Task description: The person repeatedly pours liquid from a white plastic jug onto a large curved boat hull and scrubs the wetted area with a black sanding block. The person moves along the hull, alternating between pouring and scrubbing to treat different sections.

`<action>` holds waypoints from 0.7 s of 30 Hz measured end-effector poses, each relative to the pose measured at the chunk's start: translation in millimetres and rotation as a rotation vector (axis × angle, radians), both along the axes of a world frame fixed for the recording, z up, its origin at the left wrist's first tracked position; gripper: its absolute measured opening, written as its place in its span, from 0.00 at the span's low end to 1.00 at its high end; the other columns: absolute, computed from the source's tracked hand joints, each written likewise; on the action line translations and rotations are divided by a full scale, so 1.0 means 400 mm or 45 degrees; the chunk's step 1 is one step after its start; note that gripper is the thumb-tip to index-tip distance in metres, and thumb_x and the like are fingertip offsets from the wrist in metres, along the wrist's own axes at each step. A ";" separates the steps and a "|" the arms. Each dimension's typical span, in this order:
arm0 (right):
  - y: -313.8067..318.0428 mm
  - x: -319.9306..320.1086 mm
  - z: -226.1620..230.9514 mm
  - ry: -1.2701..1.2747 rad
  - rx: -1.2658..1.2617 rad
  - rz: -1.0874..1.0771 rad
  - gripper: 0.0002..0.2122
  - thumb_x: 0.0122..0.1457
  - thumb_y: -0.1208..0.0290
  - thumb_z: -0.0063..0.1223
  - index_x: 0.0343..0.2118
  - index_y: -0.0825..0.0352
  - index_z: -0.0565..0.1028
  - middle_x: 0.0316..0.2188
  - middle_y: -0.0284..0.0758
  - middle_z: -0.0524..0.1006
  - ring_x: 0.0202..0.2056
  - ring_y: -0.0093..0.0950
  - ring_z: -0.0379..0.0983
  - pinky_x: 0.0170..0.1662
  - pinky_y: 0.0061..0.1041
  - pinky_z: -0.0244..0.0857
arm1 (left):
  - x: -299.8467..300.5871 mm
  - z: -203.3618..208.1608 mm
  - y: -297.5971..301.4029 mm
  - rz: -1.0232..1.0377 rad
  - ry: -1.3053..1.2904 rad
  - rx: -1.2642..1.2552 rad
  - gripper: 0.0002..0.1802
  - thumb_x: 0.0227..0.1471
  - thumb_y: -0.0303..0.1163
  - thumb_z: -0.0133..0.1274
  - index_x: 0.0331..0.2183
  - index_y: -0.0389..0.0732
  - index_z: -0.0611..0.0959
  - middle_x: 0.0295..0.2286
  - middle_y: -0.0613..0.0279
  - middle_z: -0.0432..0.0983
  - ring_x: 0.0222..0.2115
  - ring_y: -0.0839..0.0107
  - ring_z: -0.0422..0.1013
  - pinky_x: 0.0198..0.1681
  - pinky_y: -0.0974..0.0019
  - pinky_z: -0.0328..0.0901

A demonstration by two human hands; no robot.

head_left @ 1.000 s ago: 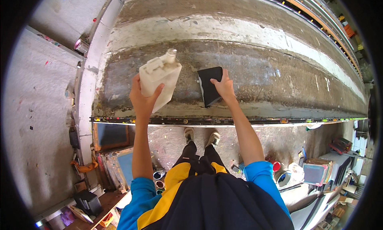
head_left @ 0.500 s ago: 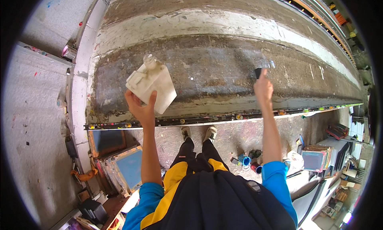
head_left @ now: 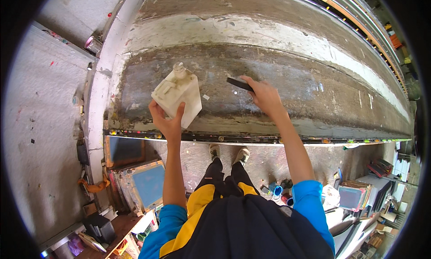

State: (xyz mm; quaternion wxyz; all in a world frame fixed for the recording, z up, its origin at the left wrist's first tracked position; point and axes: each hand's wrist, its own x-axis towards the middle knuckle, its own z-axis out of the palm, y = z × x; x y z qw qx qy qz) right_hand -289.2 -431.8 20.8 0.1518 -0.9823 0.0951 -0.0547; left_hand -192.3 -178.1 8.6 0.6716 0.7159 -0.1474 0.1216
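My left hand (head_left: 169, 121) is closed on the lower side of a dirty white plastic jerrycan (head_left: 184, 96), thumb on the near face. The jerrycan leans over the long worktable (head_left: 251, 108), its neck and cap pointing away from me. Farther right, my right hand (head_left: 266, 96) grips one end of a thin, flat black strip-like tool (head_left: 239, 84); its exact kind does not show. The tool is just above or touching the stained brown tabletop; I cannot tell which. A small pale scrap (head_left: 206, 97) lies on the table between the jerrycan and the tool.
A metal rail (head_left: 251, 139) with small stops runs along the table's near edge. Framed screens (head_left: 148, 185) lean below at left, more frames (head_left: 352, 197) at right. A blue container (head_left: 277, 191) stands on the floor near my feet (head_left: 242, 155).
My right hand has swung left across the table with the black tool, toward the jerrycan. My left hand keeps its hold on the jerrycan. The whole view has shifted slightly.
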 end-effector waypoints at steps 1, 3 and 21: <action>-0.027 0.028 -0.038 -0.089 -0.021 0.085 0.17 0.47 0.79 0.48 0.42 0.60 0.66 0.29 0.35 0.75 0.31 0.37 0.72 0.36 0.33 0.65 | -0.001 0.002 -0.003 -0.008 0.005 -0.012 0.32 0.35 0.26 0.63 0.43 0.35 0.64 0.39 0.54 0.67 0.41 0.68 0.64 0.46 0.67 0.58; -0.033 0.048 -0.085 -0.207 -0.048 0.189 0.16 0.46 0.80 0.48 0.40 0.60 0.68 0.29 0.34 0.76 0.33 0.34 0.72 0.40 0.30 0.63 | 0.001 0.001 0.001 -0.003 0.019 -0.028 0.33 0.35 0.26 0.63 0.43 0.35 0.64 0.38 0.54 0.67 0.41 0.68 0.64 0.45 0.67 0.58; -0.124 -0.226 -0.041 0.055 -0.035 -0.246 0.15 0.44 0.82 0.48 0.38 0.62 0.71 0.26 0.37 0.75 0.29 0.35 0.73 0.34 0.34 0.67 | -0.031 -0.009 -0.082 -0.112 0.039 -0.043 0.31 0.36 0.25 0.62 0.42 0.36 0.64 0.38 0.55 0.68 0.41 0.70 0.65 0.45 0.69 0.58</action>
